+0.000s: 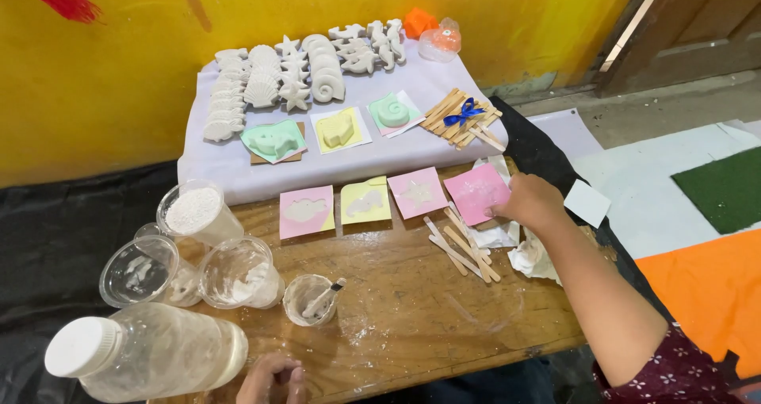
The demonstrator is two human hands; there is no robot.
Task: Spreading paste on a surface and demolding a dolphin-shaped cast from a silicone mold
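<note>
Fingers [507, 207] touching pink mould [477, 193], right edge

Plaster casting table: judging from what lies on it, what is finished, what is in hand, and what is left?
Done: rows of white plaster shapes lie unmoulded on the cloth at the back. Four moulds on the wooden table hold pale fill, among them a yellow mould.

In hand: the right hand touches the pink mould; the left hand rests at the table's edge.

Left: the filled moulds are not yet emptied; three coloured pieces sit apart.
</note>
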